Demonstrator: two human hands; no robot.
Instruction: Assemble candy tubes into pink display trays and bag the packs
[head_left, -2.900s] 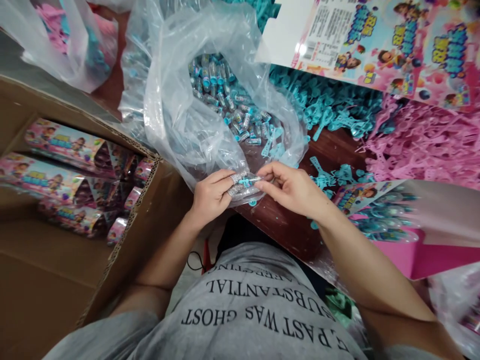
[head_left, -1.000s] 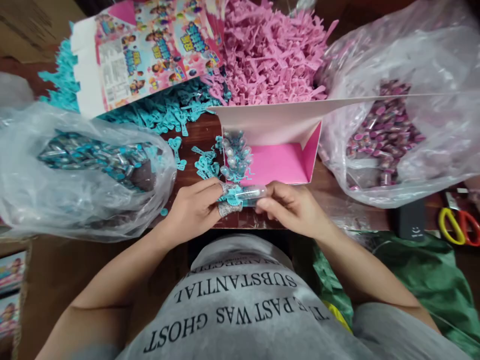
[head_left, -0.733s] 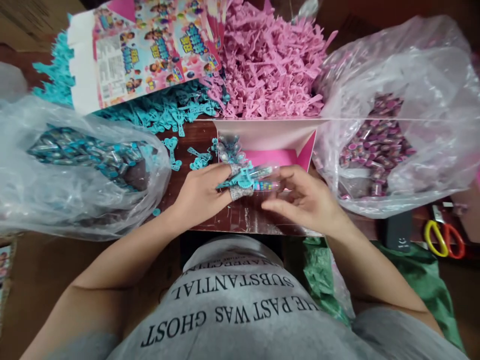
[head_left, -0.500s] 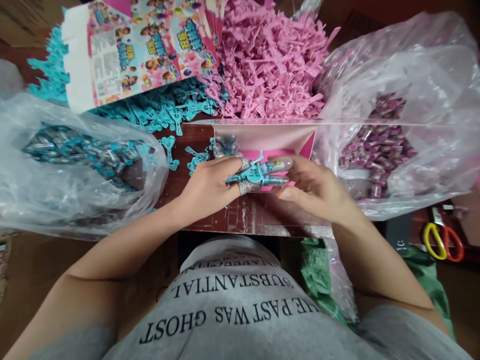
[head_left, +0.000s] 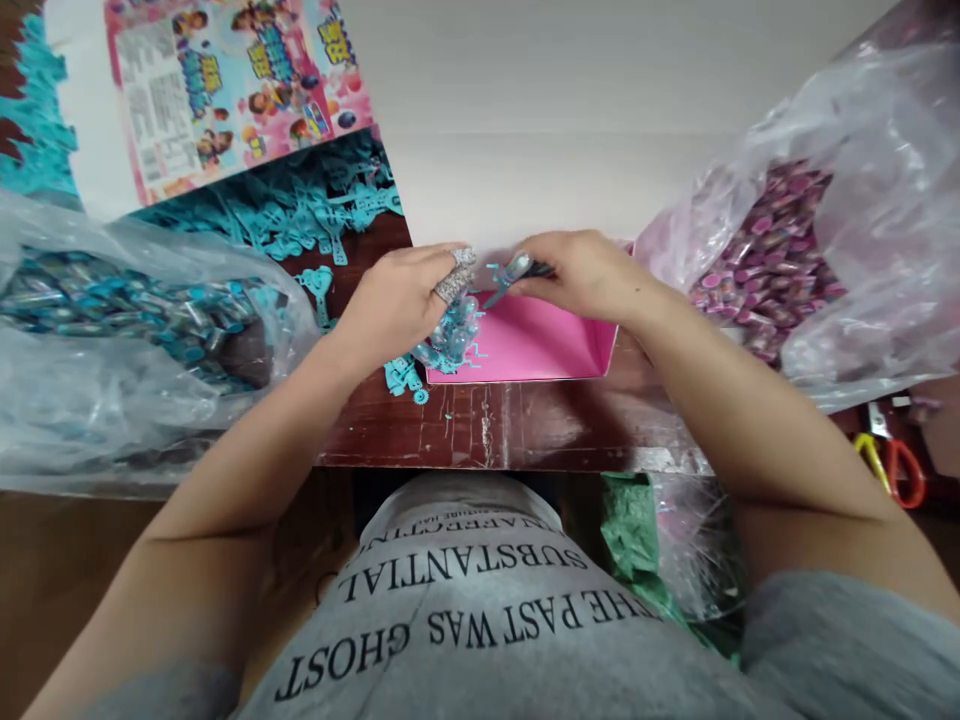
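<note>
An open box [head_left: 547,340] with a pink inside lies on the table, its wide white lid [head_left: 585,130] raised behind it. Blue plastic toys with clear-capped tubes [head_left: 456,335] are bunched at the box's left end. My left hand [head_left: 401,305], with silvery tape round its fingers, is closed over that bunch; whatever its fingertips grip is hidden. Over the middle of the box, my right hand [head_left: 581,272] pinches one blue toy with a clear-capped tube [head_left: 514,272], partly covered by the fingers.
Blue plastic pieces [head_left: 285,215] lie heaped at the back left under a printed carton [head_left: 247,90]. A clear bag of blue-capped tubes [head_left: 135,300] stands left, a bag of pink-capped tubes [head_left: 780,250] right. Scissors [head_left: 892,460] lie at the far right; loose blue pieces [head_left: 405,378] sit beside the box.
The white lid now stands up and covers the pink heap. The blue toy, held in the left hand before, is in my right hand. My left hand has moved to the bunch in the box.
</note>
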